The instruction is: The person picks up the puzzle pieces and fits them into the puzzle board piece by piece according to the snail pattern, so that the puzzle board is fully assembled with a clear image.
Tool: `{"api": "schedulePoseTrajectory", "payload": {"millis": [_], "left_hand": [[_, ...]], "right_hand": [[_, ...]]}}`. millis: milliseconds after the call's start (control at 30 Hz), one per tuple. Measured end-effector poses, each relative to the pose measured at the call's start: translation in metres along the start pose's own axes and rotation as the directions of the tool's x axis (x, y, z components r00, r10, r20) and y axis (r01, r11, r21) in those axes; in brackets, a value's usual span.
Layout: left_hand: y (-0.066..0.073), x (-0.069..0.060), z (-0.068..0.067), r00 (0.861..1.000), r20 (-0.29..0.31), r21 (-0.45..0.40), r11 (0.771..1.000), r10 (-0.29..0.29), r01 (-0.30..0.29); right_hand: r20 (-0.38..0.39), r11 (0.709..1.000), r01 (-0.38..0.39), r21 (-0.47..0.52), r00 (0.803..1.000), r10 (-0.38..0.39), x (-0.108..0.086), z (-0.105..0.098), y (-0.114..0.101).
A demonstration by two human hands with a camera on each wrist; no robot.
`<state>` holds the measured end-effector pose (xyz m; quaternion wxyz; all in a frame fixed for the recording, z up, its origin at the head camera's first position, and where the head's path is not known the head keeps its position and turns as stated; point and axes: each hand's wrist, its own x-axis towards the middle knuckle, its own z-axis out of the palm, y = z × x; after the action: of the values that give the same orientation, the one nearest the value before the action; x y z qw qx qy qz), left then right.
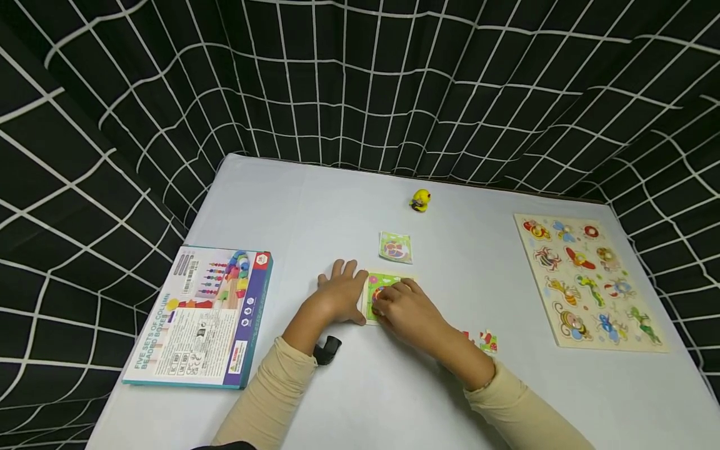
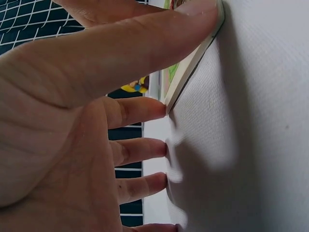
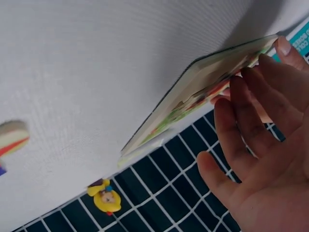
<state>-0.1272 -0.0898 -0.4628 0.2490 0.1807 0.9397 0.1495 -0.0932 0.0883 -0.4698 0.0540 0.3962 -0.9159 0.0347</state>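
A small square puzzle board with a green picture lies between the hands. My left hand has its fingers spread; the left wrist view shows the thumb and one fingertip of that hand touching the board's edge. The fingers of my right hand rest, slightly bent, on the picture. In the right wrist view that hand reaches across the board, its fingertips on the coloured surface; whether a piece lies under them is hidden.
A small picture card lies behind the board, with a yellow figure farther back. Loose puzzle pieces are beside the right forearm. A bead-set box is at left, and a wooden insect board at right.
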Motion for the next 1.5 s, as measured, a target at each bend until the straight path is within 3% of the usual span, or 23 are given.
{"api": "schedulePoseTrajectory", "payload": {"millis": [233, 433, 667, 833, 1033, 1267, 1500], "left_hand": [[0.001, -0.002, 0.000, 1.000, -0.023, -0.023, 1.000, 0.000, -0.001], [0.001, -0.001, 0.000, 0.999, -0.038, -0.038, 0.999, 0.007, -0.009], [-0.001, -0.001, 0.000, 0.999, -0.035, -0.056, 0.998, 0.016, -0.018], [-0.002, -0.003, -0.001, 1.000, -0.029, -0.065, 0.998, 0.006, -0.008], [0.000, -0.002, 0.000, 1.000, -0.021, -0.070, 0.997, 0.014, -0.015], [0.001, -0.002, 0.000, 1.000, -0.019, -0.060, 0.998, 0.011, -0.012], [0.001, -0.001, 0.000, 1.000, -0.020, -0.060, 0.998, 0.011, -0.012]], "right_hand": [[0.048, 0.995, -0.053, 0.083, 0.998, 0.049, -0.016, -0.013, 0.011], [0.053, 0.987, -0.143, 0.078, 0.989, 0.139, -0.052, -0.022, 0.035], [0.097, 0.956, -0.278, 0.098, 0.958, 0.269, -0.100, -0.036, 0.064], [0.135, 0.949, -0.283, 0.142, 0.955, 0.264, -0.119, -0.035, 0.070], [0.152, 0.941, -0.284, 0.182, 0.954, 0.258, -0.125, -0.027, 0.067], [0.168, 0.942, -0.299, 0.153, 0.947, 0.273, -0.121, -0.022, 0.065], [0.103, 0.967, -0.222, 0.125, 0.972, 0.210, -0.111, -0.029, 0.063]]}}
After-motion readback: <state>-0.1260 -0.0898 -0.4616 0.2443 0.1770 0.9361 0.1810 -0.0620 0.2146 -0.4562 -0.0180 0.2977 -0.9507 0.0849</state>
